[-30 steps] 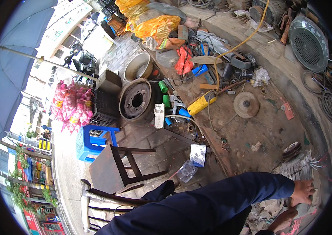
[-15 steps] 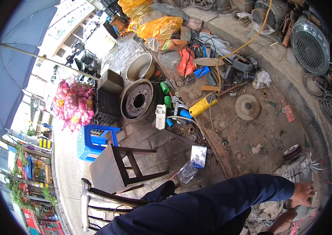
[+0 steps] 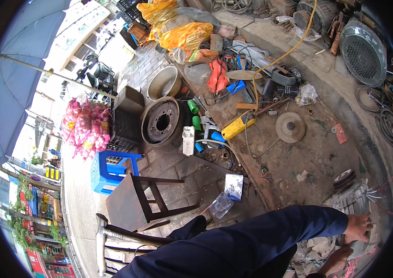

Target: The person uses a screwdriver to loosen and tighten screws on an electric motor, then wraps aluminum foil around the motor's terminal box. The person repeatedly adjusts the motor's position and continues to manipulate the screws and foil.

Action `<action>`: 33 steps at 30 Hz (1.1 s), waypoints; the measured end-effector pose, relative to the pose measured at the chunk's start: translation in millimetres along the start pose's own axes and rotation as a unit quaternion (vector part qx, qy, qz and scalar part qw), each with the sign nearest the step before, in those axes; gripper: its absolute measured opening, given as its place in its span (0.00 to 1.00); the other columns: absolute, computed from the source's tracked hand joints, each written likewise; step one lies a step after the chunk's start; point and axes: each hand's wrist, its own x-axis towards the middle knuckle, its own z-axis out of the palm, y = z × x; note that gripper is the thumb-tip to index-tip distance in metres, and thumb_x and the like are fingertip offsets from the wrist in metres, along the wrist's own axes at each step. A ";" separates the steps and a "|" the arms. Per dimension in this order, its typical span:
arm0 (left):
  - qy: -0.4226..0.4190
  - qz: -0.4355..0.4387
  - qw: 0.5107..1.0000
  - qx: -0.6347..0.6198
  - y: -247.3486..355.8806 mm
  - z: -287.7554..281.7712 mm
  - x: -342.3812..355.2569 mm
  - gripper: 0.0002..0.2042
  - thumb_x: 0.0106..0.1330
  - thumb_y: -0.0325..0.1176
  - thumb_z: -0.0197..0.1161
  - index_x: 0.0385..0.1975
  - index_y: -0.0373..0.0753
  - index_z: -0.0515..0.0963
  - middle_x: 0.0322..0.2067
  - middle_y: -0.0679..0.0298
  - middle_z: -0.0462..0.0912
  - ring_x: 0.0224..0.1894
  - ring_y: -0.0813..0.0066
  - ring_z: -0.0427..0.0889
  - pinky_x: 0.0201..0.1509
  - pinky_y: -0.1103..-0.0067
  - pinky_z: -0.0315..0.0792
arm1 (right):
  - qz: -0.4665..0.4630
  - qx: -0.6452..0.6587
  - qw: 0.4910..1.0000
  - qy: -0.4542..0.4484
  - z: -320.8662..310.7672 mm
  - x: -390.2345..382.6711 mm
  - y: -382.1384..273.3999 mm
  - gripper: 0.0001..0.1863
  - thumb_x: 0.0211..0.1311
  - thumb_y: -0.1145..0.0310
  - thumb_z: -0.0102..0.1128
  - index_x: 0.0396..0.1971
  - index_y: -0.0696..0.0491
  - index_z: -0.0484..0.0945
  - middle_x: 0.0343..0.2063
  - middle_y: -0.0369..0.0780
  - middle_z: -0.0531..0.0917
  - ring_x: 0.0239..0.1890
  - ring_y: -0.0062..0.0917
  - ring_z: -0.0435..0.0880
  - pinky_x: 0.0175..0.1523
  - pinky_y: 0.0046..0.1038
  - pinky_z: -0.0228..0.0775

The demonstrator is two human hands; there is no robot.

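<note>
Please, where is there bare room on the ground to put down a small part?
Mostly bare: the brown ground between the round disc and the dark sleeve, with small scraps on it; also pale pavement left of the blue stool. Crowded: around the yellow piece, and beside the hands, near the grey ribbed part.

sleeve (image 3: 307, 223): navy | ribbed casing (image 3: 350, 198): grey | stool (image 3: 100, 172): blue | sacks (image 3: 84, 126): pink

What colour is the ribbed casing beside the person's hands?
The ribbed casing is dusty grey; it shows best in the head view, near the right edge.
</note>
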 end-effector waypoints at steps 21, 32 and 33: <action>-0.080 -0.009 0.997 0.004 1.2 -20.6 0.6 0.30 0.33 0.59 0.74 0.41 0.57 0.80 0.48 0.56 0.82 0.56 0.52 0.80 0.57 0.49 0.69 | -0.011 0.014 1.000 0.025 8.3 2.0 -1.0 0.21 0.76 0.47 0.61 0.27 0.48 0.78 0.21 0.33 0.83 0.13 0.36 0.80 0.16 0.35 0.75; -0.072 -0.040 0.993 -0.085 5.7 -58.7 -7.2 0.40 0.37 0.46 0.77 0.59 0.52 0.77 0.64 0.50 0.78 0.60 0.53 0.80 0.66 0.51 0.67 | 0.185 0.241 0.930 -0.205 -25.9 6.1 -10.3 0.14 0.82 0.58 0.50 0.48 0.53 0.76 0.38 0.53 0.87 0.42 0.52 0.87 0.44 0.50 0.77; -0.085 -0.043 0.993 -0.063 5.6 -62.6 -7.5 0.42 0.38 0.47 0.78 0.61 0.51 0.76 0.66 0.50 0.77 0.61 0.54 0.80 0.68 0.50 0.66 | 0.154 0.327 0.925 -0.121 -36.2 8.6 -16.7 0.15 0.81 0.56 0.51 0.47 0.54 0.75 0.37 0.56 0.87 0.41 0.56 0.86 0.44 0.55 0.74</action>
